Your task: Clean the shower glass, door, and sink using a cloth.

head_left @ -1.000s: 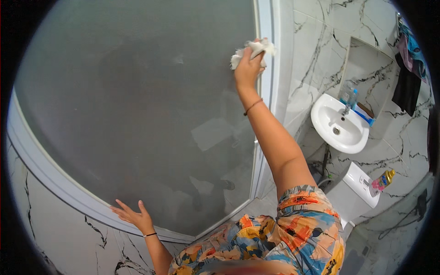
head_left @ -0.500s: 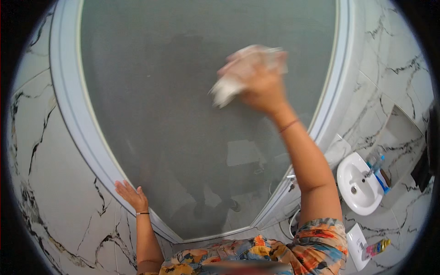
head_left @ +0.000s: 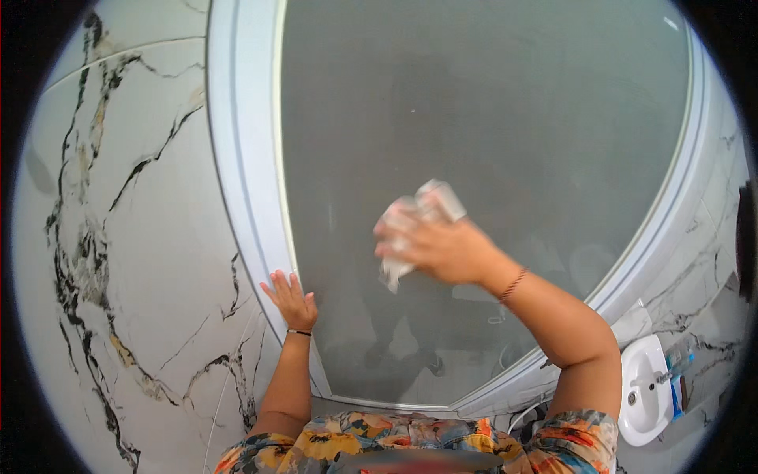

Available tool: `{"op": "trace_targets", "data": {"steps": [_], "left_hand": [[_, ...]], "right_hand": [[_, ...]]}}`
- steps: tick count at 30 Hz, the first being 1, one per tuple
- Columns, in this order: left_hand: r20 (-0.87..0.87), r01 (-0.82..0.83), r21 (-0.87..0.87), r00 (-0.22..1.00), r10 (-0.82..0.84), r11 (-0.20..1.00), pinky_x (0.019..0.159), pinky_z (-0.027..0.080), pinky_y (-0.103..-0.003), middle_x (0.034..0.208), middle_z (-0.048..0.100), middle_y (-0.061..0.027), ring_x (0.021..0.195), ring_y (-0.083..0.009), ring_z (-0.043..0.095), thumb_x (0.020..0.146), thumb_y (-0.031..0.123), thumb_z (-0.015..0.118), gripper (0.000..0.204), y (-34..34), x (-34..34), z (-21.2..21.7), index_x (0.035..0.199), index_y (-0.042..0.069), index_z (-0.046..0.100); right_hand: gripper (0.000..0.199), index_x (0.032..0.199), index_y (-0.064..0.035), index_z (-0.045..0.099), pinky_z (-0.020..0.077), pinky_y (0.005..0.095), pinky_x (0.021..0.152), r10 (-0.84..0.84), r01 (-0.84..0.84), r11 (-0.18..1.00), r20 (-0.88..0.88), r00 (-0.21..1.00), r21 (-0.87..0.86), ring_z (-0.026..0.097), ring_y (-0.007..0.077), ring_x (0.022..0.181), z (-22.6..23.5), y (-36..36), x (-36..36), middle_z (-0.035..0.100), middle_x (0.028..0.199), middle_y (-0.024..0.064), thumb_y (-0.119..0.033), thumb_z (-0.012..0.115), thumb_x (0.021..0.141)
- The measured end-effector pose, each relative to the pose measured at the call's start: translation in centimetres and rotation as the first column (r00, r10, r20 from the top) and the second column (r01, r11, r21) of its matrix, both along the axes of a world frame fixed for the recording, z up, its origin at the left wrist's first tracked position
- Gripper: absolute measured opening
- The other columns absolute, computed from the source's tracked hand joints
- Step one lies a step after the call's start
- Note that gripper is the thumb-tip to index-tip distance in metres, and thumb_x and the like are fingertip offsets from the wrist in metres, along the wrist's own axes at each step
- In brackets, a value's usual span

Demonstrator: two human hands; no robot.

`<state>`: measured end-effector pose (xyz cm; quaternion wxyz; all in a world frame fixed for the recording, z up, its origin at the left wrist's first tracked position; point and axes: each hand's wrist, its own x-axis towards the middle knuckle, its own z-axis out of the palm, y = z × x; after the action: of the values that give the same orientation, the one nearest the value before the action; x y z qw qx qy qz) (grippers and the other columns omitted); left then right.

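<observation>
A whitish, crumpled cloth (head_left: 442,199) is pressed under my right hand (head_left: 442,246) against a large grey glass panel (head_left: 505,118). The hand is blurred, and cloth sticks out above and below its fingers. A pale frame (head_left: 249,158) borders the glass. My left hand (head_left: 292,302) lies flat on the left part of that frame, fingers spread, holding nothing. Faint reflections show in the lower part of the glass.
White marbled tiles with dark veins (head_left: 150,237) cover the wall on the left. At the lower right a white washbasin (head_left: 643,387) stands out from the wall, with a clear bottle (head_left: 679,359) beside its tap. A pale hose (head_left: 525,417) curves near the floor.
My right hand and the cloth have moved down the glass toward its left side. The view has shifted right-to-left, bringing more left wall into sight. My left hand stays on the frame.
</observation>
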<state>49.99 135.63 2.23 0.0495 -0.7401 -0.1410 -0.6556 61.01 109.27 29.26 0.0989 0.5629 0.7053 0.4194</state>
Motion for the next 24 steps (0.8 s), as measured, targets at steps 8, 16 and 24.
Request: {"op": "trace_targets", "data": {"steps": [8,16,24], "left_hand": [[-0.036,-0.089,0.028,0.995,0.090,0.996,0.105,0.006,-0.061,0.145,0.017,-0.0221,0.135,-0.0383,0.016,0.095,0.038,0.027,0.058,0.3,-0.3,-0.6,0.141,0.004,0.019],[-0.016,-0.090,0.036,0.996,0.090,0.995,0.108,0.003,-0.056,0.149,0.010,-0.0159,0.137,-0.0329,0.011,0.093,0.044,0.030,0.062,0.3,0.2,0.1,0.144,0.012,0.014],[0.009,-0.097,0.025,0.995,0.097,0.995,0.108,0.004,-0.055,0.147,0.014,-0.0184,0.137,-0.0344,0.011,0.094,0.045,0.027,0.062,1.4,0.2,-0.7,0.143,0.010,0.015]], "right_hand": [[0.044,0.116,-0.0285,0.054,0.0186,0.0685,0.097,-0.215,0.062,0.741,0.149,0.965,0.669,0.041,0.0263,0.122,13.1,-3.5,2.9,0.048,0.125,0.0013,-0.023,0.060,0.073],[0.025,0.098,-0.0117,0.063,0.0346,0.0571,0.091,-0.112,0.021,0.510,0.042,0.993,0.860,0.045,0.0410,0.113,16.9,-2.9,6.1,0.050,0.118,0.0205,-0.025,0.056,0.078],[0.045,0.117,-0.0308,0.054,0.0277,0.0577,0.100,0.055,-0.152,0.896,0.234,0.971,0.418,0.039,0.0253,0.124,14.2,-0.9,2.4,0.048,0.125,0.0005,-0.030,0.063,0.073]]}}
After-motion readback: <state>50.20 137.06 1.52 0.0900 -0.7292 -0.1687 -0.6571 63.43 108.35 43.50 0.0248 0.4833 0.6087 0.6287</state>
